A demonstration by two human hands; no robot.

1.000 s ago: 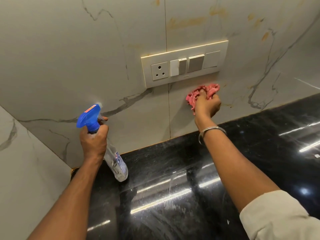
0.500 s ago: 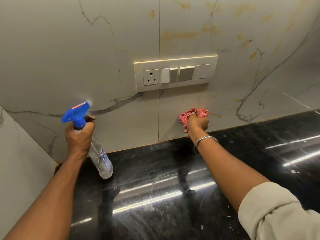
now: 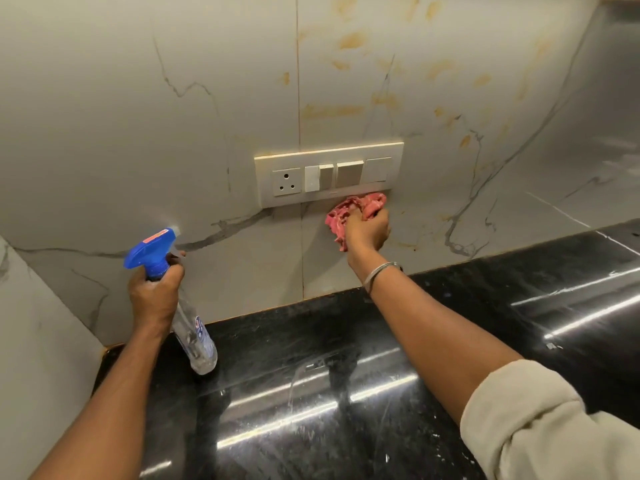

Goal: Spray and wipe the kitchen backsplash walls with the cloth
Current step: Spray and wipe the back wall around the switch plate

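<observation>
Bunching the soft cloth [image 3: 341, 216] in my right hand [image 3: 367, 232], fingers curling round it; left hand [image 3: 156, 292] is clasping the probably slick bottle [image 3: 194, 336] by its neck.

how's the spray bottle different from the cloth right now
The spray bottle is clear, rigid plastic with a blue trigger head; the cloth is pink and crumpled. The left hand grips the spray bottle by its neck, tilted, left of the switch plate; the right hand presses the cloth against the backsplash wall just under that plate. Shared: each is held in one hand, at the same wall.
</observation>
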